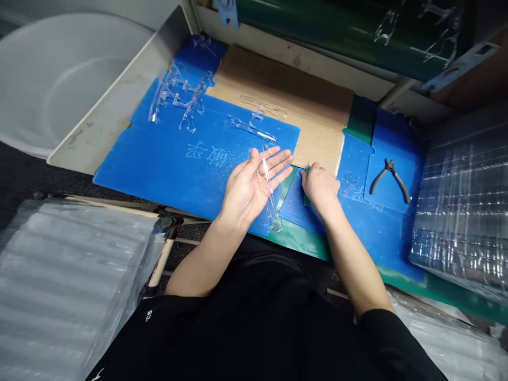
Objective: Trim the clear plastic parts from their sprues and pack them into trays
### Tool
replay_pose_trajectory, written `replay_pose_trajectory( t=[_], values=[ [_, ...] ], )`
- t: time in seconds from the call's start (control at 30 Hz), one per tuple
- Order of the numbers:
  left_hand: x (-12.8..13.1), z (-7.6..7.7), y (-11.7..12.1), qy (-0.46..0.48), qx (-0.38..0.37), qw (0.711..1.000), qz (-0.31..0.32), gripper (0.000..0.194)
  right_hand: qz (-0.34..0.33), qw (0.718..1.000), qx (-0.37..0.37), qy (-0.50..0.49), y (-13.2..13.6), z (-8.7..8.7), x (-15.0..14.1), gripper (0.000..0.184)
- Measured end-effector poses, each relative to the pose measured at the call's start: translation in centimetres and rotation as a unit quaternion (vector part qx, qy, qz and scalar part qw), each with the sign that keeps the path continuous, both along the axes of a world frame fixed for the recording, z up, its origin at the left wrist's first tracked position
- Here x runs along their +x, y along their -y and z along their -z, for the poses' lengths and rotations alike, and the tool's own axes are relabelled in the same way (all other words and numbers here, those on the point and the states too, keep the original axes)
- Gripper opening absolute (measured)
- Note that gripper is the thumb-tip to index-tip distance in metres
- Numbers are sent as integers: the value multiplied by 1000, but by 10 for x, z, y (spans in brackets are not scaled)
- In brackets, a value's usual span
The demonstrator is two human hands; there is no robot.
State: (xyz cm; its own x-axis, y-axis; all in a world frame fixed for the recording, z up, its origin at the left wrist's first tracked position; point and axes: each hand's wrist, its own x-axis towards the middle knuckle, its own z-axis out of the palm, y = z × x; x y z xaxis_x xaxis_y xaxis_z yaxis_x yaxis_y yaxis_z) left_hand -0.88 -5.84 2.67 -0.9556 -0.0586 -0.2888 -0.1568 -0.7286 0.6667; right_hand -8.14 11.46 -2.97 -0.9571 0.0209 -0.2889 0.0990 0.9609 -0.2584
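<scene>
My left hand point(248, 185) is turned palm up above the blue sheet, fingers stretched. Across its palm and fingers lies a long, thin, clear plastic part point(273, 211), held by the thumb side and hanging past the palm's lower edge. To its right, my right hand point(320, 185) is closed around a small green tool point(307, 200); its tip points away from me and most of it is hidden in the fist. Just beyond my left hand, another clear plastic moulding point(252, 127) rests on the blue sheet point(166, 159).
Several clear mouldings point(178, 95) lie at the back left. A cardboard piece point(325, 127) covers the middle back. Nippers point(390, 177) lie open at the right, near a stack of clear plastic trays point(464, 211). A white tub point(71, 69) stands left, past a raised side panel point(119, 100).
</scene>
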Motion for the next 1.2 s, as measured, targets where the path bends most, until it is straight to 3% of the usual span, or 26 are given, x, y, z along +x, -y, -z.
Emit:
replay_pose_trajectory(
  t=[0.17, 0.3, 0.4, 0.47, 0.53, 0.63, 0.8, 1.0, 1.2],
  values=[
    [1, 4, 2, -11, -53, 998, 16, 47, -14, 999, -31, -27, -12, 0, 2, 29],
    [9, 14, 5, -63, -223, 968, 93, 55, -38, 986, -155, -47, -44, -21, 19, 22],
    [18, 25, 6, -108, -410, 899, 115, 47, -38, 965, -250, -69, -70, -35, 49, 22],
    [23, 28, 6, -130, -540, 822, 124, 40, -28, 953, -293, -76, -82, -41, 72, 25],
    [27, 25, 4, -166, -620, 753, 145, 36, -22, 941, -328, -78, -88, -46, 93, 32],
    [30, 12, -6, -254, -635, 712, 161, 28, -49, 924, -363, -109, -93, -57, 116, 36],
    [34, -8, -26, -388, -569, 699, 192, 18, -138, 915, -320, -203, -104, -81, 138, 28],
    [36, -7, -38, -433, -530, 703, 192, 12, -187, 930, -217, -230, -115, -96, 154, 25],
    [33, -9, -44, -454, -548, 681, 173, 13, -184, 931, -191, -251, -121, -97, 160, 24]
  ],
)
